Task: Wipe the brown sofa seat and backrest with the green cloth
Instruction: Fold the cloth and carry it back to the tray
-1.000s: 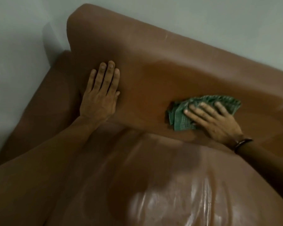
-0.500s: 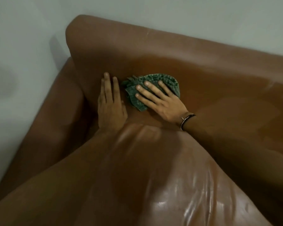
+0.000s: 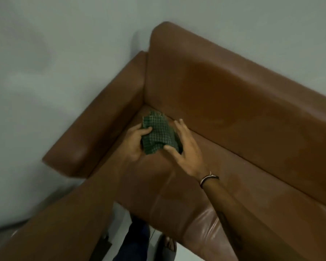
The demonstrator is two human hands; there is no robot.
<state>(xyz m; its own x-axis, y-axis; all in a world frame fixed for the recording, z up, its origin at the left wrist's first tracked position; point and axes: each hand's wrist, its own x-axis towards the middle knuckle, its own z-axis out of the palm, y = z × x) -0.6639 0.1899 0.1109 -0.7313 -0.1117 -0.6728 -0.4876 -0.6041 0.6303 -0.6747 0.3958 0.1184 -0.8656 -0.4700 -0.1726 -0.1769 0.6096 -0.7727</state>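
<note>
The green checked cloth [image 3: 158, 134] is bunched between both hands above the left end of the brown sofa seat [image 3: 177, 185]. My left hand [image 3: 135, 142] grips its left side with the thumb on top. My right hand [image 3: 186, 149] touches its right side, thumb under the lower edge and fingers spread along it. The backrest [image 3: 233, 95] rises behind the hands and shows a darker patch across its middle.
The sofa's left armrest [image 3: 102, 125] runs beside my left hand, close to a pale wall [image 3: 55, 72]. My legs and a shoe [image 3: 164, 245] stand on the light floor at the seat's front edge.
The cloth has come off the backrest and is now held between both hands over the seat corner. The view has pulled back and shows the armrest and floor.
</note>
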